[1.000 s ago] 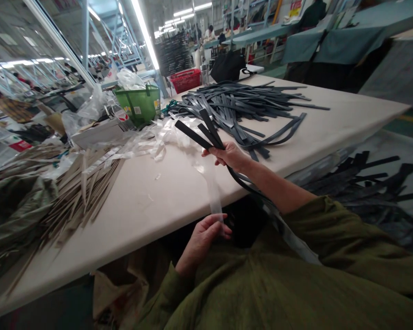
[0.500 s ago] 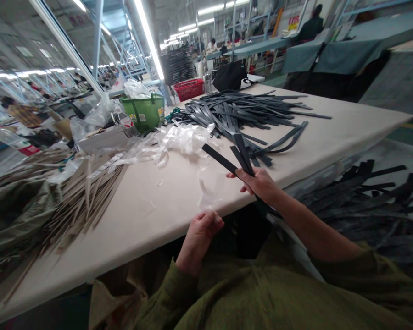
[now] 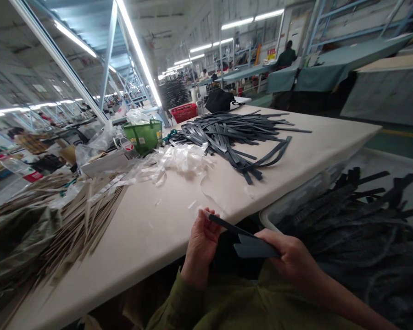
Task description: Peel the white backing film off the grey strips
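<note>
Several flat dark strips (image 3: 256,250) are gripped in my right hand (image 3: 285,252), just off the front edge of the table. One of them reaches left, and my left hand (image 3: 203,236) pinches its end between thumb and fingers. A small pale bit shows at that pinched end; I cannot make out what it is. Beyond my hands, a large pile of dark strips (image 3: 223,133) lies on the pale table (image 3: 172,220). Thin white film scraps (image 3: 179,160) are heaped to the left of that pile.
Brown strips (image 3: 86,215) lie at the left beside a green cloth bundle (image 3: 17,233). A green bag (image 3: 144,136) and red basket (image 3: 183,112) stand at the back. At my right, a pale bin (image 3: 271,217) holds more dark strips. A person (image 3: 287,56) is far off.
My right hand has come down and toward me with the strips, away from the pile. My left hand has taken the end of one strip. The view has shifted somewhat.
</note>
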`<state>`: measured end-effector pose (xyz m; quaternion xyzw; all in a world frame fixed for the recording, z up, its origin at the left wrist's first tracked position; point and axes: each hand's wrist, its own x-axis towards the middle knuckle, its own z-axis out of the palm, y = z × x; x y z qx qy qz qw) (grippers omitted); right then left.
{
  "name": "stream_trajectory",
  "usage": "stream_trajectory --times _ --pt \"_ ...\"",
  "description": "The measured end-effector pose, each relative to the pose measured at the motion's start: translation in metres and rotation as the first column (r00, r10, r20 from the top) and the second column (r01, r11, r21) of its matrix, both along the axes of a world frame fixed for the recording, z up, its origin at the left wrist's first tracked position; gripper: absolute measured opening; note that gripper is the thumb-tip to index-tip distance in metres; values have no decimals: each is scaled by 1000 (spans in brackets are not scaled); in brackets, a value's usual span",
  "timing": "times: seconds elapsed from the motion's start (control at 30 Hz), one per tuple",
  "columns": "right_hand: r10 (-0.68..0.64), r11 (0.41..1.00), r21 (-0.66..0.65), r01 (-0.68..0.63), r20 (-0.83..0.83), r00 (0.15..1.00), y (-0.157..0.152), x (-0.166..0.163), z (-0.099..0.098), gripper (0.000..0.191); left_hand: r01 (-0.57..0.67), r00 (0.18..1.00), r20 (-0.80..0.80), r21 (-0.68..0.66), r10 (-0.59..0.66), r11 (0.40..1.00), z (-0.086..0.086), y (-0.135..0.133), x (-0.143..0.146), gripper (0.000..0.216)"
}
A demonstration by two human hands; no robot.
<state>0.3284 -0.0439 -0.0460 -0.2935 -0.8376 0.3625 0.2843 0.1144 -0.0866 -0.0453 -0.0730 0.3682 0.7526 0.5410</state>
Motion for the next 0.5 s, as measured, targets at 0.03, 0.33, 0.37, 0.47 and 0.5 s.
stream_trajectory --times 0.03,0.33,0.37,0.47,0.5 --pt "-11 1000 7 11 2 1000 0 0 -1 16 2 1000 7 -5 -2 1000 2 0 2 17" --pt "-57 998 -13 57 -3 998 1 3 -12 17 -7 997 -75 -22 6 1000 -9 3 10 16" --pt "-62 998 -22 62 -6 998 0 2 -14 16 9 986 -169 -11 -10 1000 -16 3 13 19" --pt "-56 997 -51 56 -5 998 0 -7 -24 13 63 668 -729 -147 -151 987 -38 4 23 31" --pt "-50 997 -64 50 0 999 2 -10 -29 15 47 405 -888 -217 -217 975 -42 4 26 29"
